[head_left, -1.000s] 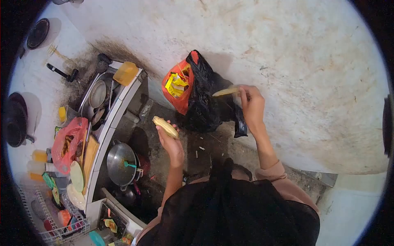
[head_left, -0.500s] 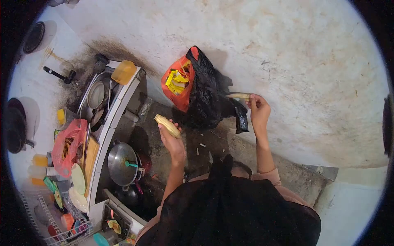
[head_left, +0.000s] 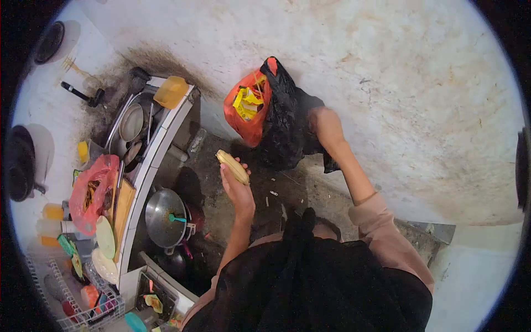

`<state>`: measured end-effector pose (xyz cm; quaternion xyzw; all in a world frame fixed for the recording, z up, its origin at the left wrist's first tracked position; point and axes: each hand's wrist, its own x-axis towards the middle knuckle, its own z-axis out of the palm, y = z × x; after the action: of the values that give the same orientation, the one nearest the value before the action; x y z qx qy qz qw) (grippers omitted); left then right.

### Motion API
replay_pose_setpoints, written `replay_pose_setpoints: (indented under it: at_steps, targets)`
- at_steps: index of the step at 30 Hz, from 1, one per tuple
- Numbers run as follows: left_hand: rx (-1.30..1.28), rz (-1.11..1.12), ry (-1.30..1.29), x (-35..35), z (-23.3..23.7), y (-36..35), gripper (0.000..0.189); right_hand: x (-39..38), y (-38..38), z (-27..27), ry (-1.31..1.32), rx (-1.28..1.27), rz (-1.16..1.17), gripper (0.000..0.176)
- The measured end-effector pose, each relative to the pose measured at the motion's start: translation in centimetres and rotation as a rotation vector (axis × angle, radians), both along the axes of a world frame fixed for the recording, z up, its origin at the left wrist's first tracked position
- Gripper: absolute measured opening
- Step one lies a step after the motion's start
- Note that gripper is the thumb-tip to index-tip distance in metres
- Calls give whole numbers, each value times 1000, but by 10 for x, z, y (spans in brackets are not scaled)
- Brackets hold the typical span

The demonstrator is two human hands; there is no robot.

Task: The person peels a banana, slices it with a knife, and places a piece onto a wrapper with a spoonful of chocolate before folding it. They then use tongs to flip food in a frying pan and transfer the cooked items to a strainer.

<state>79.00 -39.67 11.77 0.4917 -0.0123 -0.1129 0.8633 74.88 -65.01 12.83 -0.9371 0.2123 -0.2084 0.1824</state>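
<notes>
My left hand [head_left: 239, 195] is wrapped round a pale yellow ear of corn [head_left: 233, 167], held tilted above the floor. My right hand [head_left: 327, 127] is up at the right side of a black plastic bag [head_left: 289, 135] that hangs against the wall. Its fingers look curled in, and their tips are hidden at the bag, so what they hold does not show. Beside the black bag hangs a red plastic bag [head_left: 243, 124] with yellow wrappers [head_left: 249, 104] inside.
To the left runs a tiled counter [head_left: 145, 182] with a pink bag [head_left: 94, 193], a cutting board [head_left: 125, 207] and a sink with dishes. Below it, a metal wok [head_left: 166, 218] holds a turquoise utensil [head_left: 177, 219]. Small scraps [head_left: 274, 193] lie on the concrete floor.
My right hand has moved up and left to the black bag; the pale husk strip it held no longer shows. My left hand still holds the ear of corn, shifted slightly right.
</notes>
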Motion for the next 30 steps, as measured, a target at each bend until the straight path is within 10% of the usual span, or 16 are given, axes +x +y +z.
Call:
replay_pose_setpoints:
  at_steps: [9,18,30]
  targets:
    - [95,-134,11,-8,8,-4,43,-19,7,2,-168,-114,109,17]
    - [193,-477,-206,-30,26,-28,39,-51,94,67,-169,627,268,32]
    - [204,-524,-322,-42,23,-35,26,-55,104,62,-229,563,209,29]
